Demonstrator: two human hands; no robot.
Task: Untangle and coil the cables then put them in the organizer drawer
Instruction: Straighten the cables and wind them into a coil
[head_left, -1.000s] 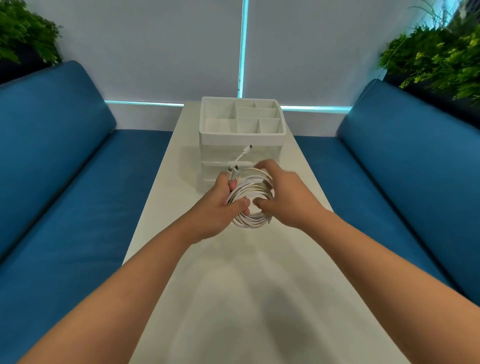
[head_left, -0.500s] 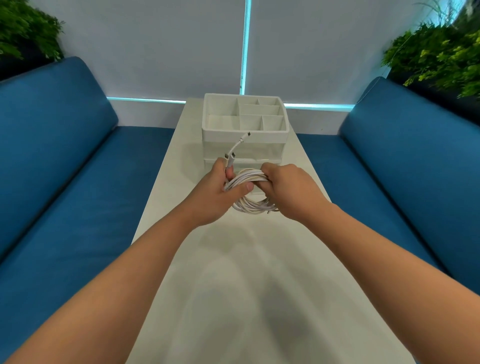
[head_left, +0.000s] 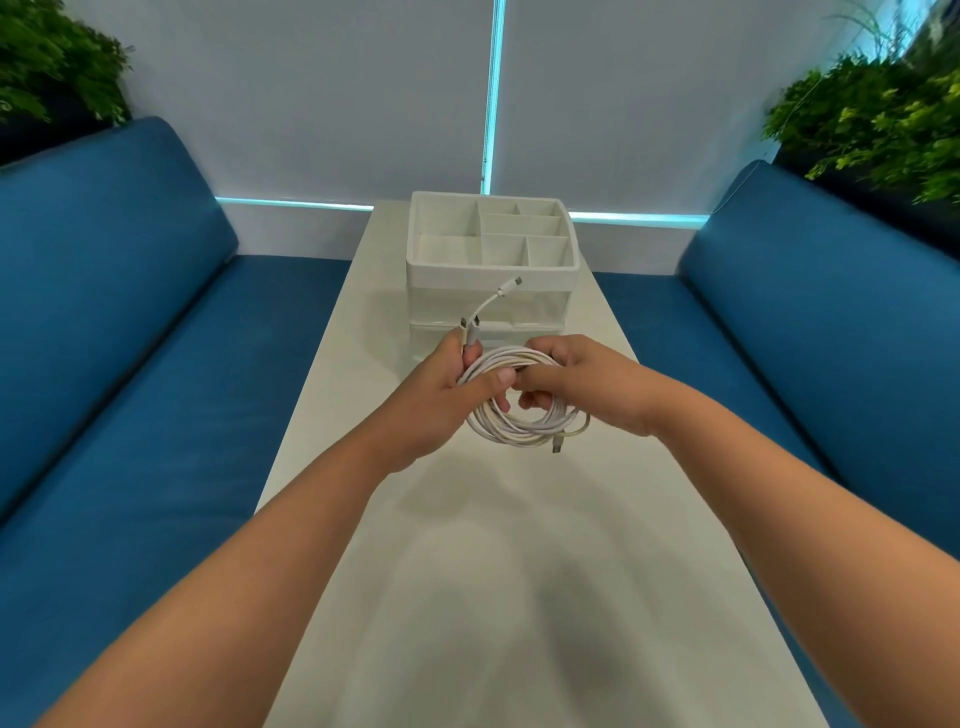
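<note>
Above the middle of the long white table (head_left: 519, 571), both bare hands hold one coil of white cables (head_left: 524, 415) clear of the tabletop; the left hand (head_left: 441, 400) grasps the coil at its 10 o'clock side, thumb pressed across the strands; two plug ends (head_left: 470, 332) stick up out of this fist toward 12 o'clock, and a third short lead curves away toward 1 o'clock, ending in a small connector (head_left: 511, 284) in front of the organizer. The right hand (head_left: 587, 384) is closed on the coil's 2 o'clock side, fingers curled through the loop; a darker plug (head_left: 557, 446) hangs from the coil at 5 o'clock. At 12 o'clock from the hands stands the white organizer (head_left: 491, 270), its top tray split into several open compartments, with translucent drawer fronts (head_left: 488, 312) below, partly hidden by the hands; whether any drawer is pulled out cannot be told. Blue sofas (head_left: 130, 322) flank the table at 9 and 3 o'clock; green plants (head_left: 872, 119) fill both upper corners.
</note>
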